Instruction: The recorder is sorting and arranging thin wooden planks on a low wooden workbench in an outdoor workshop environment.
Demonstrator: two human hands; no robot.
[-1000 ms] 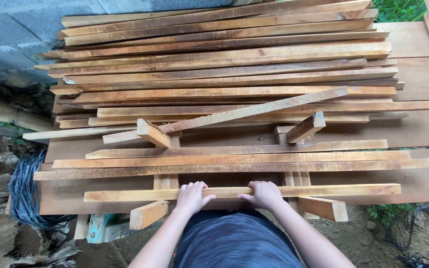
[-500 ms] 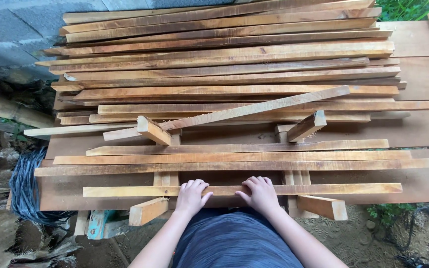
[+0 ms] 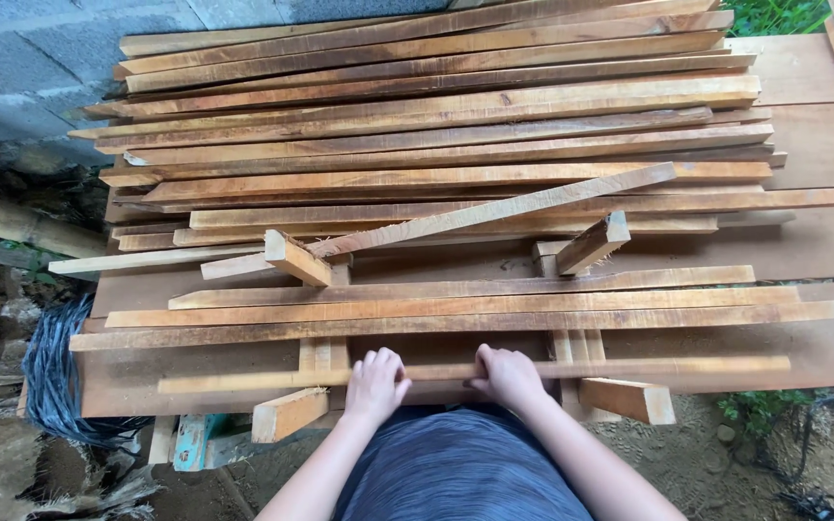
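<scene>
A long thin wooden slat [image 3: 687, 366] lies across the near edge of a wooden work surface [image 3: 822, 357], resting on two short cross pieces. My left hand [image 3: 375, 381] and my right hand [image 3: 506, 373] both curl over this slat near its middle, close together. Just beyond it lie three more long slats [image 3: 456, 307] side by side. Further back a large stack of similar slats [image 3: 436, 106] reaches toward the wall, with one slat [image 3: 494, 210] lying diagonally on top.
Two short angled blocks [image 3: 296, 257] [image 3: 593, 243] prop up the slats. Block ends [image 3: 287, 413] [image 3: 629, 399] stick out toward me. A coil of dark cable [image 3: 50, 371] lies on the ground at left, beside a grey block wall [image 3: 21, 58]. Grass shows at right.
My two hands have slid closer together along the near slat, the right one moving left. The slat and the piles have stayed where they were.
</scene>
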